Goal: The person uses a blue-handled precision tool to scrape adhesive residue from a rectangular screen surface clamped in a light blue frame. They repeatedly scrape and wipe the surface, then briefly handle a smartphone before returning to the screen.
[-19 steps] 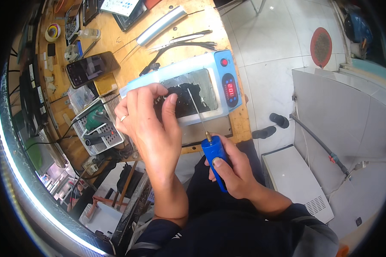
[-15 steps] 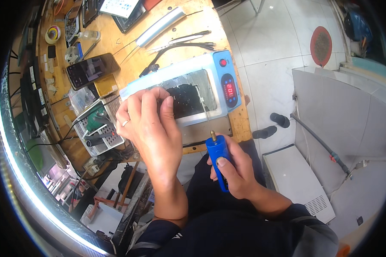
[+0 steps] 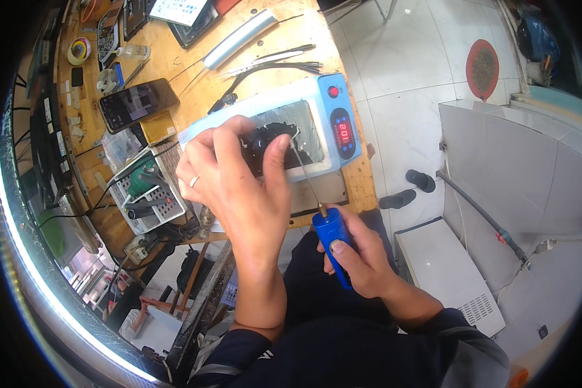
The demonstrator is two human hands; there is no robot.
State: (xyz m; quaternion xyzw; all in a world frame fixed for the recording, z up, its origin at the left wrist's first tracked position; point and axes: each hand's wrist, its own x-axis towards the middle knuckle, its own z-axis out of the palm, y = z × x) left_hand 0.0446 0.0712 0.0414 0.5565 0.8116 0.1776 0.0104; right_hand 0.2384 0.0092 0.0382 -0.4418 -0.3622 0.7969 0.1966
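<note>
A light-blue heating station (image 3: 187, 137) with a glass screen covered in black and grey residue (image 3: 312, 116) on its bed lies on the bench. Over the screen's left part is my left hand (image 3: 236, 171), its thumb apart from the curled fingers; nothing shows between them. Whether its fingertips touch the screen cannot be made out. My right hand (image 3: 359, 255) is wrapped round a blue handheld rotary glue remover (image 3: 330, 233), thumb on its side. The tool's thin metal rod (image 3: 309, 180) reaches up to the screen, its bent tip at the edge of the black patch.
A phone (image 3: 138, 105) lies left of the station, above a white basket of tools (image 3: 150, 220). Cables (image 3: 271, 67) and a silver tube (image 3: 240, 40) lie beyond it. The wooden bench ends on the right, where slippers (image 3: 398, 199) rest on the floor.
My left thumb has moved right, away from the index finger, with the hand shifting slightly right. The glue remover's rod now shows, its tip over the screen.
</note>
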